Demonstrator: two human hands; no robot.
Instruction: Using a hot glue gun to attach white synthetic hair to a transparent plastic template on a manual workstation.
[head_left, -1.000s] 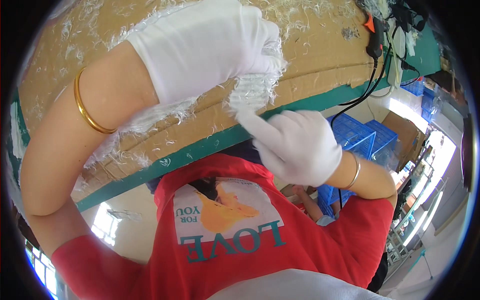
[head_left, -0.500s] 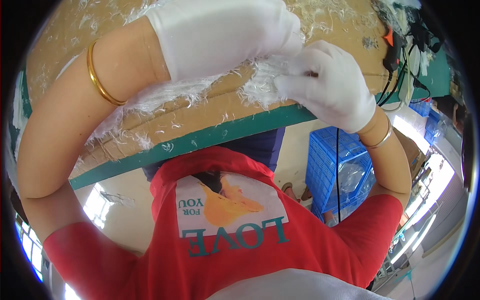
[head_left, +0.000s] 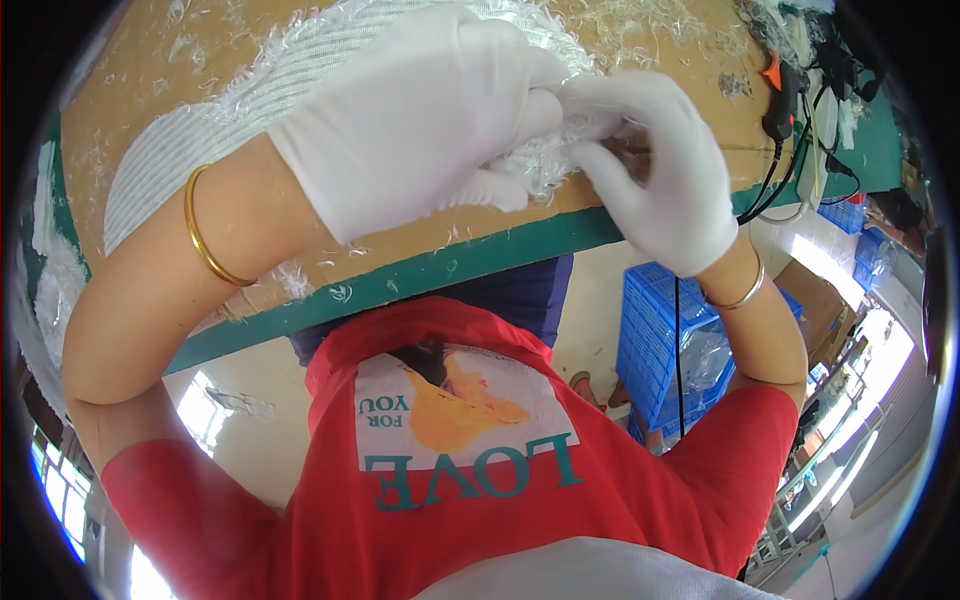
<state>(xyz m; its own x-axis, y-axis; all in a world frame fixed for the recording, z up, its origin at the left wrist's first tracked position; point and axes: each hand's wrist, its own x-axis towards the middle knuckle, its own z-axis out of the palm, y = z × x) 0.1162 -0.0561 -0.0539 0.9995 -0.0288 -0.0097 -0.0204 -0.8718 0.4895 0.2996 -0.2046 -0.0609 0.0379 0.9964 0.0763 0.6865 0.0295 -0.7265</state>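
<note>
A white ribbed fabric piece (head_left: 165, 165) with a shaggy, frayed fringe lies across the brown cardboard (head_left: 400, 235) on the table. My left hand (head_left: 425, 115), in a white glove, rests over it with curled fingers gripping the fabric near its right end. Close by, my right hand (head_left: 665, 165), also gloved, bends thumb and fingers around the fringed edge. Its fingertips are partly lost among the white fibres, which hide the exact grip. The two hands nearly touch at the fabric's end.
Loose white threads are strewn over the cardboard. At the right lie a black tool with an orange trigger (head_left: 783, 105) and its cables (head_left: 800, 170). The table's green edge (head_left: 400, 275) runs before me. Blue plastic crates (head_left: 655, 340) stand below on the right.
My left hand has come nearer to me and its fingers have spread over the fabric's end. More of the ribbed fabric now shows beyond and to the left. My right hand has shifted slightly.
</note>
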